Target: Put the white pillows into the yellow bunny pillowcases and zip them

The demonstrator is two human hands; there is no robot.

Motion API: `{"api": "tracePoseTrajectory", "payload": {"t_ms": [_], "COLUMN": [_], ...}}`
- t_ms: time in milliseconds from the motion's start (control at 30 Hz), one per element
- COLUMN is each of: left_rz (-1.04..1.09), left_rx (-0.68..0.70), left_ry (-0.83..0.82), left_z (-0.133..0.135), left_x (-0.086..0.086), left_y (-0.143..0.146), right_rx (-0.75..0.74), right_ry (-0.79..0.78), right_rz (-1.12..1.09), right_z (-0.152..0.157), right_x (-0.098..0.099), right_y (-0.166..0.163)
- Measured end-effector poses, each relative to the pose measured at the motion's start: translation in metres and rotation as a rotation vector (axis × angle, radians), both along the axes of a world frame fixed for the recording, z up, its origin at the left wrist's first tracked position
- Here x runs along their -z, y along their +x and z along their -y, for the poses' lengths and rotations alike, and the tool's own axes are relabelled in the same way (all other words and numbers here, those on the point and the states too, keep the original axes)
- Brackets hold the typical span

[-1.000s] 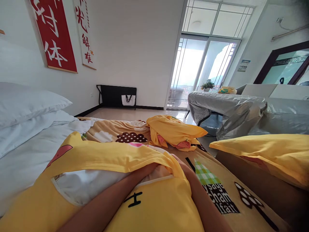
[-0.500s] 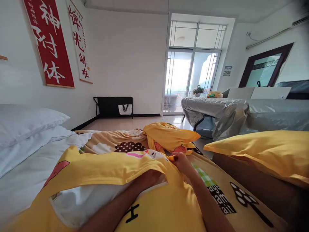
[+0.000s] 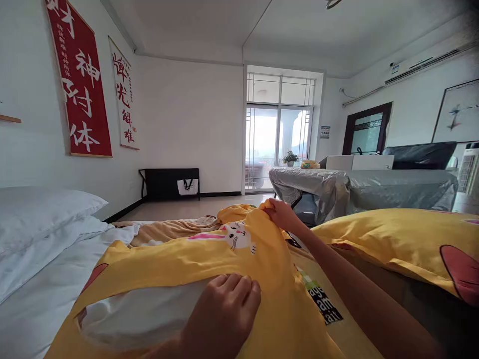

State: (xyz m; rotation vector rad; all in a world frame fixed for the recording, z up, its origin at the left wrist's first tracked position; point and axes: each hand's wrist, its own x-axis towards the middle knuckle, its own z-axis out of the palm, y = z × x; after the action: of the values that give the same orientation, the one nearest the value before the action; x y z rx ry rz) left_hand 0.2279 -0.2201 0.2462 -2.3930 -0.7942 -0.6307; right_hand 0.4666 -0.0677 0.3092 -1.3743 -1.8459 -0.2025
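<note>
A yellow pillowcase (image 3: 168, 262) with a printed white rabbit lies in front of me, its long opening facing me. Inside that opening shows a white pillow (image 3: 138, 316). My right hand (image 3: 280, 215) pinches the far right corner of the case and holds it raised. Closed at the right end of the opening, my left hand (image 3: 226, 311) has its fingers curled on the yellow cloth; its fingertips are partly hidden. Behind the raised corner, more yellow cloth (image 3: 232, 212) lies on the bed.
White pillows (image 3: 48, 214) lie at the left on a white sheet. A patterned brown blanket (image 3: 164, 232) covers the bed. Another yellow pillow (image 3: 389, 239) rests at the right. Farther off stand a silver-covered table (image 3: 310, 179) and a black folded panel (image 3: 160, 183).
My left hand has come out of the pillowcase opening and now grips near its edge. My right hand has lifted the corner upward. The view has tilted up and turned right.
</note>
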Motion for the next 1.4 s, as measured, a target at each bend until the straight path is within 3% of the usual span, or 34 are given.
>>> {"api": "tracePoseTrajectory", "payload": {"t_ms": [67,167,233,333,467,567,633,733,800,867,933,1000,1067,1167,1267,1400], "left_rz": [-0.01,-0.105,-0.185,-0.234,-0.257,-0.287,-0.31,-0.183,0.256,0.534,0.465,0.351,0.334,0.459,0.587,0.603], "left_rx": [-0.057,-0.131,-0.132,-0.075,-0.039,-0.057,0.026,0.275,0.28,0.023,-0.165,-0.188,-0.143,-0.124,-0.136,-0.171], "left_ry": [0.249,0.238,0.139,-0.041,-0.226,-0.357,-0.551,-0.978,-0.881,-0.616,-0.652,-0.88,-1.008,-0.922,-0.748,-0.576], "left_z": [0.002,-0.012,-0.014,0.009,0.052,0.059,0.049,0.014,-0.018,-0.052,-0.081,-0.098,-0.103,-0.098,-0.089,-0.08], "left_x": [-0.006,-0.022,-0.035,-0.042,-0.026,-0.022,-0.037,-0.076,-0.097,-0.104,-0.096,-0.079,-0.064,-0.054,-0.06,-0.077], "left_y": [0.002,0.007,0.01,0.015,0.023,0.021,0.012,-0.015,-0.04,-0.067,-0.094,-0.116,-0.132,-0.147,-0.159,-0.168], "right_rx": [-0.019,-0.053,-0.074,-0.074,-0.051,-0.073,-0.122,-0.206,-0.276,-0.346,-0.373,-0.349,-0.319,-0.199,-0.071,-0.106], "right_ry": [0.031,0.071,0.086,0.076,-0.022,-0.092,-0.131,-0.168,-0.148,-0.086,-0.021,0.01,0.011,0.023,-0.014,0.01], "right_rz": [0.002,0.007,-0.001,-0.061,-0.223,-0.376,-0.452,-0.512,-0.53,-0.5,-0.422,-0.343,-0.295,-0.214,-0.212,-0.434], "right_z": [0.009,0.023,0.031,0.035,0.031,0.035,0.045,0.066,0.078,0.087,0.093,0.095,0.095,0.091,0.083,0.072], "right_x": [-0.021,-0.051,-0.067,-0.079,-0.073,-0.067,-0.067,-0.072,-0.076,-0.081,-0.086,-0.091,-0.094,-0.094,-0.084,-0.065], "right_y": [-0.008,-0.022,-0.028,-0.031,-0.027,-0.027,-0.028,-0.029,-0.028,-0.025,-0.02,-0.013,-0.005,0.011,0.024,0.02]}}
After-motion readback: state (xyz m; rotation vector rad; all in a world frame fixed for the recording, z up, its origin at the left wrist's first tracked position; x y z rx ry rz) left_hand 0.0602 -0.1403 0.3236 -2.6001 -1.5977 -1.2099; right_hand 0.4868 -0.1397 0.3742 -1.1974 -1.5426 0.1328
